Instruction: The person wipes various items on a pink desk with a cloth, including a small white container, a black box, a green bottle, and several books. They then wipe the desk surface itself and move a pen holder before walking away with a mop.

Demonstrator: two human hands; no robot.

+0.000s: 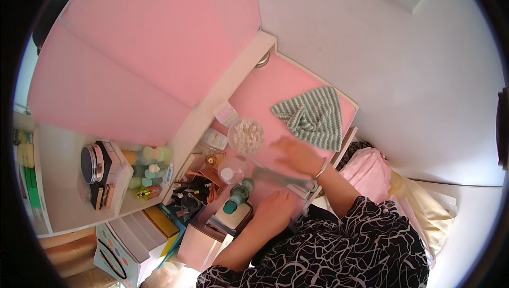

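On the pink tabletop [254,93], my right hand [296,156] is blurred, its fingers reaching left with nothing visible in them. A bracelet circles that wrist. Just above it lies a crumpled green-and-white striped knitted cloth [318,119]. My left hand [276,208] rests lower, near the table's front edge; its fingertips are partly hidden, so a hold cannot be made out. Between the hands lies a grey-green, partly see-through flat object [278,177] with a pale looped end. A round clear tub of cotton swabs [246,136] stands left of my right fingers.
A clear pump bottle [232,170] and a teal-capped bottle [238,196] stand left of my hands. Beyond are an organizer with makeup tools [195,194] and a shelf of cosmetics [147,168]. A pink panel [151,49] rises behind; a white wall [377,69] bounds the right.
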